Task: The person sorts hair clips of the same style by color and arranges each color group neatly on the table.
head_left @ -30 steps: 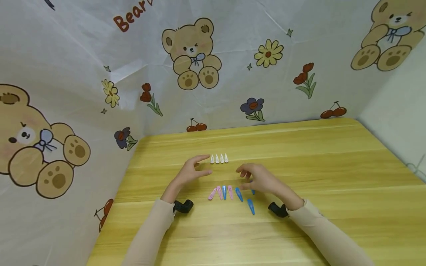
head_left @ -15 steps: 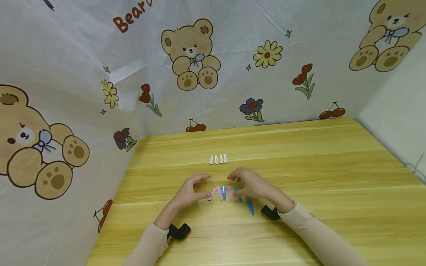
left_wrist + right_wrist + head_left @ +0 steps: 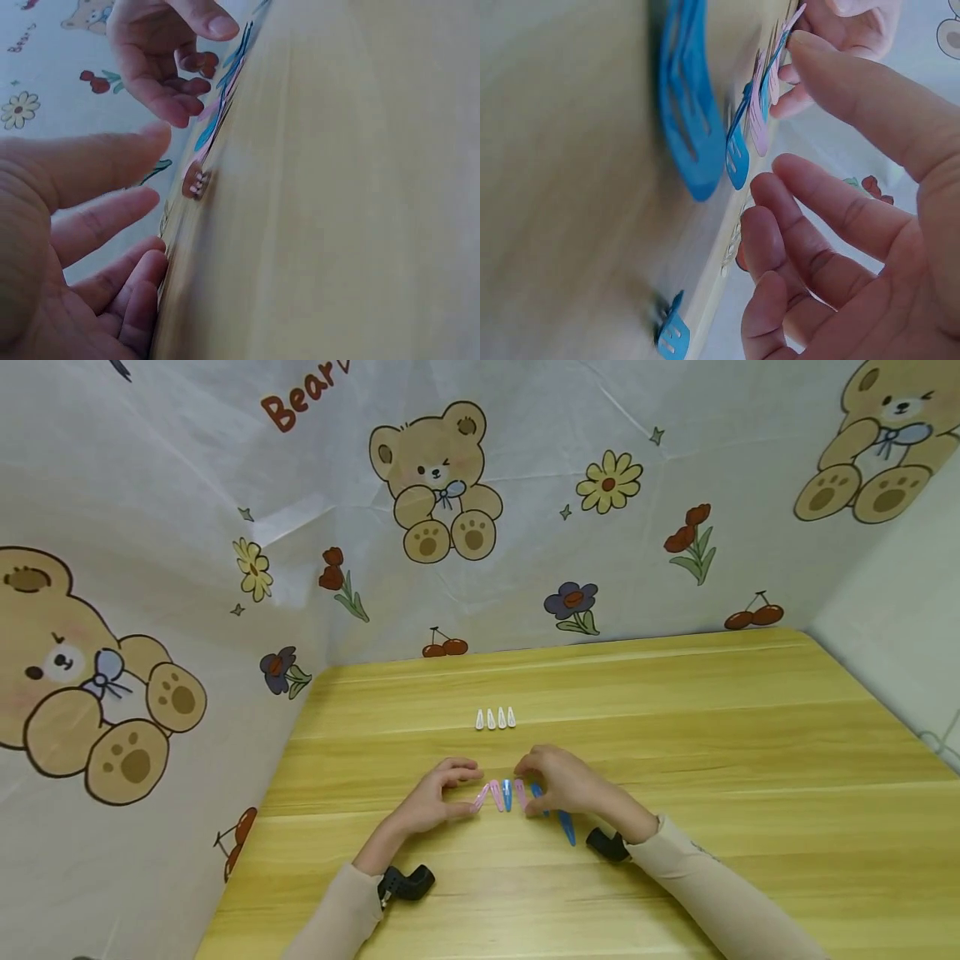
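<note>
Pink and blue snap hair clips lie in a row on the wooden table. My left hand (image 3: 433,795) is at the row's left end, thumb tip beside the leftmost pink clip (image 3: 481,798), fingers loosely bent beyond it. Over the row's right part is my right hand (image 3: 567,782), its thumb close to another pink clip (image 3: 521,793) and partly covering a blue clip (image 3: 536,791). A blue clip (image 3: 507,795) lies between the hands. In the right wrist view, thumb and fingers stand apart with nothing between them; the left wrist view shows the same for the left hand.
Several white clips (image 3: 496,718) stand in a neat row farther back. One blue clip (image 3: 566,828) lies nearer the front, and another blue clip (image 3: 673,337) shows in the right wrist view. A bear-print cloth (image 3: 517,593) hangs behind the table.
The left hand has come nearer, from beside the white clips to the leftmost pink clip. My right hand has moved left over the row. The clips lie as before.
</note>
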Action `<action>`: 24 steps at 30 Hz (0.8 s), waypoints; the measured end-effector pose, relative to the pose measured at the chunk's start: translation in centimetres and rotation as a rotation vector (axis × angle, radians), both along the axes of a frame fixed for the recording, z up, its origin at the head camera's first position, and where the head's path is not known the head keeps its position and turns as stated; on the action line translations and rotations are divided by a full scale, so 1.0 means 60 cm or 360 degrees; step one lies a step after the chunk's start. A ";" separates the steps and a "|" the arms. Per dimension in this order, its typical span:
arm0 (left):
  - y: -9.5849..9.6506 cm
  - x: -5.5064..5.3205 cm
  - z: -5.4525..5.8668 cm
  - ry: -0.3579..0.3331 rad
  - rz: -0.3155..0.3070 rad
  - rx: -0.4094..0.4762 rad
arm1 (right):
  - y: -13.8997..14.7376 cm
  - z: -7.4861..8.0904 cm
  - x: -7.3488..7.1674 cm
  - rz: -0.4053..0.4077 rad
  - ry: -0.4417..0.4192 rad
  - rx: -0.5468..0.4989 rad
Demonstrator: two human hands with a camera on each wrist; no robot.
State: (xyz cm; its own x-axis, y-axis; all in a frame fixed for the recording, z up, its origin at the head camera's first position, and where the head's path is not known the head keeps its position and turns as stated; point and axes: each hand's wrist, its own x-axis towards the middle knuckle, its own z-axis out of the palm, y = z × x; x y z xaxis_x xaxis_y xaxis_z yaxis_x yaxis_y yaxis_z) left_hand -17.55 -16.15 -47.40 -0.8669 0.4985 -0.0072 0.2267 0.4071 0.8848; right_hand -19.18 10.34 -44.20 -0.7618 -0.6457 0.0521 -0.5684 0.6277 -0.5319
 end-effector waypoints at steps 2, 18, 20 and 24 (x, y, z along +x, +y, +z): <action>0.001 0.000 -0.002 0.0041 -0.0003 -0.0029 | 0.000 -0.001 0.000 -0.0001 0.0002 0.0001; -0.008 -0.008 -0.013 0.0151 -0.0134 -0.0182 | 0.002 -0.005 0.001 0.0012 0.0023 0.0031; -0.006 -0.007 -0.011 0.0181 -0.0132 -0.0184 | 0.002 -0.005 0.001 0.0013 0.0030 0.0037; 0.000 -0.005 -0.012 0.0222 -0.0095 -0.0196 | 0.003 -0.007 0.001 0.0029 0.0054 0.0034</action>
